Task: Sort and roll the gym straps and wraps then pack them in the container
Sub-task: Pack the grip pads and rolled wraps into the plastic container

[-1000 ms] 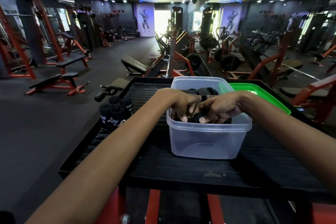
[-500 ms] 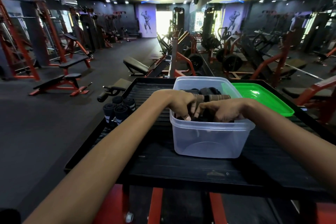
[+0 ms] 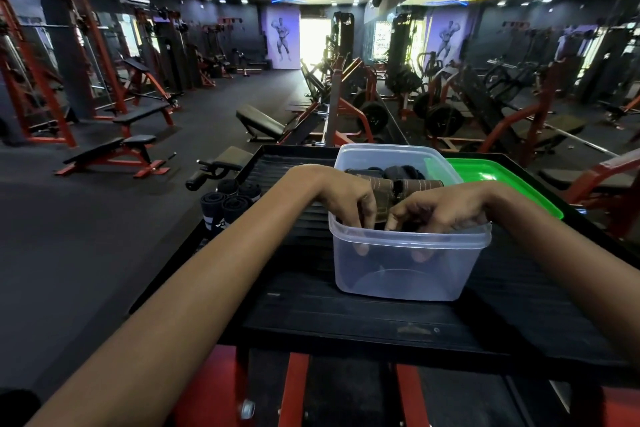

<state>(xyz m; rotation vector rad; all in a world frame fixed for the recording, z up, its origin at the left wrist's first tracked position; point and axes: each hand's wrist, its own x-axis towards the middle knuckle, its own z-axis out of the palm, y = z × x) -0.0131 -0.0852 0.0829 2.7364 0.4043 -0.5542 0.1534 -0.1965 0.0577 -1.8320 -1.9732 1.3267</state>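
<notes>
A clear plastic container [image 3: 408,274] stands on a black ribbed platform [image 3: 346,315]. Inside it lie dark rolled straps [image 3: 398,170] and a brown strap [image 3: 419,184] laid across the top. Both hands reach into the container's near side. My left hand [image 3: 349,198] has its fingers curled down over the dark straps inside, fingertips showing through the wall. My right hand [image 3: 440,208] does the same beside it. What the fingertips hold is hidden. Several black rolled wraps [image 3: 230,204] with white marks stand on the platform's left edge.
A green lid [image 3: 495,184] lies flat behind the container on the right. A padded handle [image 3: 207,173] juts out left of the platform. Red frame bars run below the platform. Benches, racks and weight machines fill the gym floor beyond.
Both hands have sunk deeper into the container, pushing the straps down. The brown strap now shows above the knuckles. The view has shifted slightly.
</notes>
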